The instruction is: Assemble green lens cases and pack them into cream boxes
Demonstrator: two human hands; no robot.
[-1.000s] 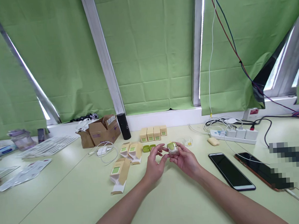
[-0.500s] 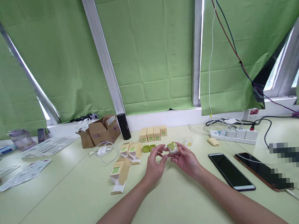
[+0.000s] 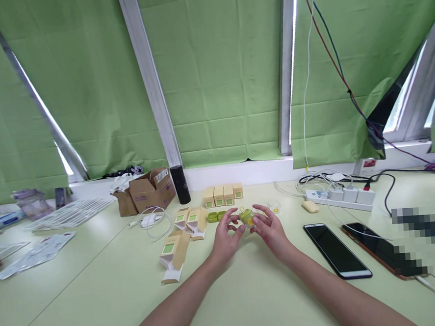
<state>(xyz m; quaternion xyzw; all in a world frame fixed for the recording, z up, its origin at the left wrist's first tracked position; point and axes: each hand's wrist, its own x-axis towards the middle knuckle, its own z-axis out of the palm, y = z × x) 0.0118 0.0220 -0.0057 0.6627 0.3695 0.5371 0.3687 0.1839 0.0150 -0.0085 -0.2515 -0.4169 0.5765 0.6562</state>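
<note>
**Green case (image 3: 247, 217): Position and Surroundings**

Reference: the carton row (image 3: 218, 196) on the table (image 3: 145, 305). The green case is on the near side of the row, slightly to its right, between the left hand (image 3: 223, 241) and the right hand (image 3: 275, 233). The right grip is narrow and holds the case by its right side. The left grip is half curled at the opposite side, thumb and forefinger parted; contact cannot be determined.

The case is small and rounded: green upper part, yellow mark, thin top loop, transparent lower part. The row comprises four tan cartons with green labels.

Opened cartons (image 3: 197, 223) with white flaps lie left of the row, on its near side. A green container (image 3: 212, 217) sits just in front of the row, partly obscured by the left hand. A clear container (image 3: 276, 207) lies to the row's right; a black cylinder (image 3: 180, 185) stands to its left.
</note>
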